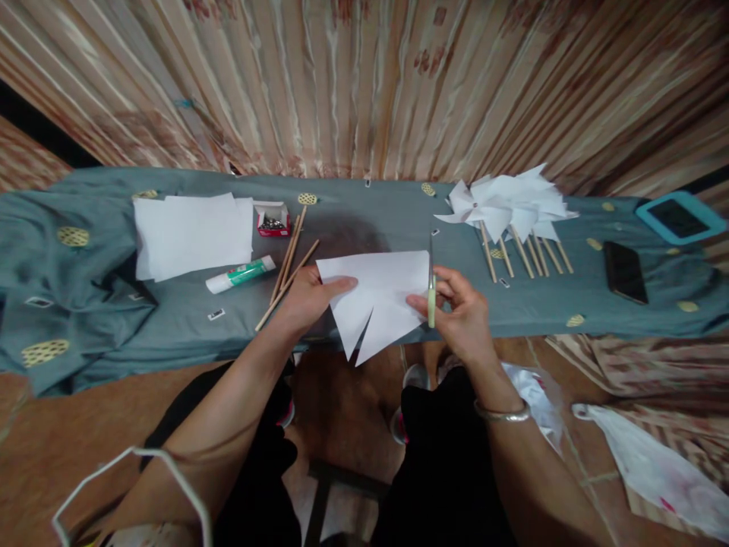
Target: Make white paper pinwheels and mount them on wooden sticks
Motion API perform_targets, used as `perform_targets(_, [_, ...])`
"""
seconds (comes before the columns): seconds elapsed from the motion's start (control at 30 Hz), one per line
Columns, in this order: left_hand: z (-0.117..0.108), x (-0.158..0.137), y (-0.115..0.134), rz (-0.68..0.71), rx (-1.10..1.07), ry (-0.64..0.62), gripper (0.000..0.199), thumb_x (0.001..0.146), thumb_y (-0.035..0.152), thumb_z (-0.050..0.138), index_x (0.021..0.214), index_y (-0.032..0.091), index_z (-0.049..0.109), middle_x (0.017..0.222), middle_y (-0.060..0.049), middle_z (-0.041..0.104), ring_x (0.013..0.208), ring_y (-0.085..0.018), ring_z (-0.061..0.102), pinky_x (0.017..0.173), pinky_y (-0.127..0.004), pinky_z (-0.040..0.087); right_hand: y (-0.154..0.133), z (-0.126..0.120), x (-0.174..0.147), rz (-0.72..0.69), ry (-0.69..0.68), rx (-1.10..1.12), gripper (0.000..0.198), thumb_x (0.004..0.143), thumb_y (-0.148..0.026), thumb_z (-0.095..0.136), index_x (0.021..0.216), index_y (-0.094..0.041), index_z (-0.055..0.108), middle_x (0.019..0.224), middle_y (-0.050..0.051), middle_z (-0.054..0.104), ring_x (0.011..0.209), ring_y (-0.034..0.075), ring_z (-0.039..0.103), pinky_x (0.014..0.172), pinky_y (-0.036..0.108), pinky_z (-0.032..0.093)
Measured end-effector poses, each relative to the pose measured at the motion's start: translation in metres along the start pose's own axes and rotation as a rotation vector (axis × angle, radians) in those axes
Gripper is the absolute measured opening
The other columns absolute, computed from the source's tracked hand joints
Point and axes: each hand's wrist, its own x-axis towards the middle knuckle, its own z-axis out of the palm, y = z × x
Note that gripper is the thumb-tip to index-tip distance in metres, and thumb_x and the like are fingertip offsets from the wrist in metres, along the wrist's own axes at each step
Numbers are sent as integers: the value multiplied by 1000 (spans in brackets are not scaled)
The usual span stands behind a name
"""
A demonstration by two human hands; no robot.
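Observation:
A white paper sheet (pixel 379 285) with a slit cut in from its near edge is stretched between my hands above the cloth. My left hand (pixel 310 298) pinches its left side, thumb on top. In my right hand (pixel 462 308) is a pair of scissors (pixel 431 300) with pale green handles, blades pointing away from me along the paper's right edge. The right thumb also rests on the paper. Whether the blades are apart cannot be made out. Several wooden sticks (pixel 289 262) lie just beyond my left hand.
Left on the table cloth (pixel 392 205) are a paper stack (pixel 190 235), a glue stick (pixel 240 274) and a red box of small metal pieces (pixel 272 220). Right are several paper pinwheels (pixel 506 201) on sticks, a black phone (pixel 625 271) and a blue-framed device (pixel 680 216). A curtain (pixel 364 83) hangs behind.

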Motion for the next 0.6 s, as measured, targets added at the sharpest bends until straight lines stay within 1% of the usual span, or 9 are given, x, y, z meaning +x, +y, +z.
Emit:
perform_targets(0.07, [3,-1,1,-10,26,1,33,52,34,87,75,15,74,79,-6,76,72,-25,69,73,-39,56,1,3,-1,22,-23,-10,48,69,-43,82,108,-21,64,62,-9,58,55,10,45,57,26,40])
perform_targets(0.13, [7,-2,2,-8,-12,-12,37,53,37,88,79,14,74,82,-6,77,77,-26,70,78,-40,56,2,6,0,40,-16,18,47,68,-43,81,106,-20,64,59,-9,56,53,9,44,54,25,38])
perform_targets(0.17, [9,-2,3,-3,-55,-36,41,54,40,87,83,14,74,85,-7,77,81,-27,71,80,-40,56,3,7,1,45,10,37,47,67,-42,81,105,-19,64,59,-9,57,53,9,45,54,25,38])
perform_targets(0.23, [14,-4,3,9,-155,-105,49,59,47,85,95,15,74,98,-10,77,95,-30,70,87,-41,55,4,9,5,61,97,93,49,64,-43,82,103,-19,63,61,-8,60,55,10,50,56,25,40])
perform_targets(0.3, [19,-7,1,18,-231,-155,56,64,52,81,106,17,72,113,-11,74,111,-31,66,92,-39,53,4,9,10,84,192,164,52,61,-46,83,101,-20,61,63,-7,62,58,12,56,58,26,43])
perform_targets(0.37, [25,-10,-6,-8,-254,-182,60,64,54,81,111,19,69,123,-11,69,120,-31,61,93,-38,52,5,9,16,91,245,210,55,60,-48,83,102,-21,59,64,-6,64,60,14,59,59,26,45])
perform_targets(0.47, [37,-16,-17,-70,-217,-243,70,60,47,86,120,20,64,131,-12,64,122,-30,60,95,-39,50,5,10,22,66,275,187,53,63,-47,80,104,-21,59,65,-6,65,59,13,58,62,27,47])
perform_targets(0.53, [47,-19,-23,-61,-176,-275,73,56,39,89,121,20,63,126,-12,66,116,-28,62,96,-39,49,5,13,24,43,286,152,51,65,-45,78,105,-20,59,66,-7,65,58,12,58,63,27,48])
perform_targets(0.6, [56,-21,-25,-22,-149,-272,67,56,34,89,116,19,64,114,-10,70,106,-26,66,92,-37,50,4,18,25,30,270,140,48,67,-44,77,106,-20,60,65,-7,65,58,12,58,63,27,47])
